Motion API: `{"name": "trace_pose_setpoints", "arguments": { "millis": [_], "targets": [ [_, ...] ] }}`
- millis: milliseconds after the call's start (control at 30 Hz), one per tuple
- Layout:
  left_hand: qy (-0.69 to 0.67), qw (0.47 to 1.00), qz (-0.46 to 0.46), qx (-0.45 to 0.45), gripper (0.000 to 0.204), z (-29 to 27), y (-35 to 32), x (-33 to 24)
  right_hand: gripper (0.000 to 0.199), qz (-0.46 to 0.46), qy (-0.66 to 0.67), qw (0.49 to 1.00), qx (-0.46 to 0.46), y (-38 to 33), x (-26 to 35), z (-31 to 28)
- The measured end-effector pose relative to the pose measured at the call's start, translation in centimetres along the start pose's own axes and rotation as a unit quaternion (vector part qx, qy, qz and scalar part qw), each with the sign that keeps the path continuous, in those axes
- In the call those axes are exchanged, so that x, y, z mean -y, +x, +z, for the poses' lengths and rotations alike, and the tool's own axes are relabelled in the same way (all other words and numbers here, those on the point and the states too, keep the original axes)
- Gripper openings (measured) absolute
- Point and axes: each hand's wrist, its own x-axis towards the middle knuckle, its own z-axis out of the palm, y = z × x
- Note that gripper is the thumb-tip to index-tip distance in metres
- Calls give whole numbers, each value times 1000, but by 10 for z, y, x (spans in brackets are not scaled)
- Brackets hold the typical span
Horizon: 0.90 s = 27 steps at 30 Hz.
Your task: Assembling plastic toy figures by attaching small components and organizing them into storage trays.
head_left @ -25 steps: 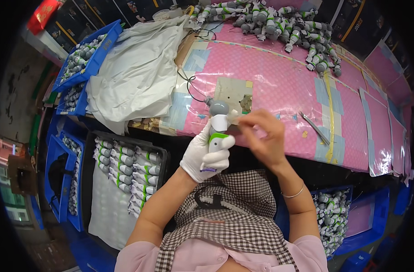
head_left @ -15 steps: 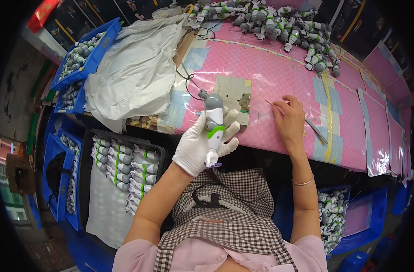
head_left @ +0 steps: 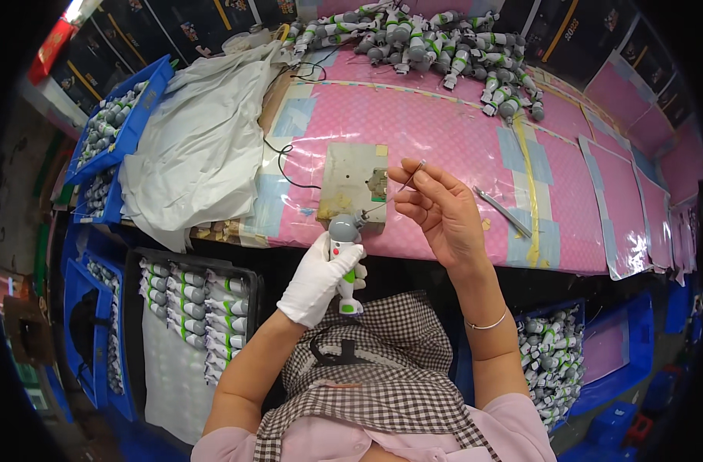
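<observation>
My left hand [head_left: 311, 285], in a white glove, is closed round a plastic toy limb [head_left: 344, 229] in white, grey and green, with a red dot. The limb stands roughly upright at the table's front edge, its grey rounded end on top. My bare right hand [head_left: 444, 206] pinches a thin dark rod [head_left: 402, 188] between thumb and fingers. The rod slants down toward the small grey joint at the limb's top; whether it touches is too fine to tell. Just beyond lies a metal block [head_left: 343, 165] with a dark cut-out.
Metal tweezers [head_left: 505, 212] rest on the pink-covered table [head_left: 436, 138]. A heap of similar limbs [head_left: 444, 46] lies at the back. Rows of limbs fill part of a black tray [head_left: 155, 362] at lower left. Blue crates [head_left: 160, 96] stand left, another [head_left: 617, 362] lower right.
My left hand has turned the toy limb, bringing a red dot into sight, and lowered it. The right hand has risen off the table with the rod and moved left to the limb.
</observation>
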Motion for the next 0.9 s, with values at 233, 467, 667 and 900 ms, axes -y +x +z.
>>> {"name": "trace_pose_setpoints", "arguments": {
  "millis": [233, 467, 667, 900],
  "targets": [
    [-167, 971, -81, 149, 37, -6, -4, 1, 22, 43, -47, 998, 0, 13, -1, -31],
    [-11, 999, 37, 33, 35, 11, 4, -4, 12, -201, -570, 797, 5, 29, -18, -35],
    [-66, 995, 72, 16, 34, 4, 19, -10, 16, -191, -668, 718, 43, 37, -10, -25],
    [-58, 994, 14, 87, 29, -4, 21, -23, 17, -58, -661, 740, 113, 55, 12, -21]
  ]
}}
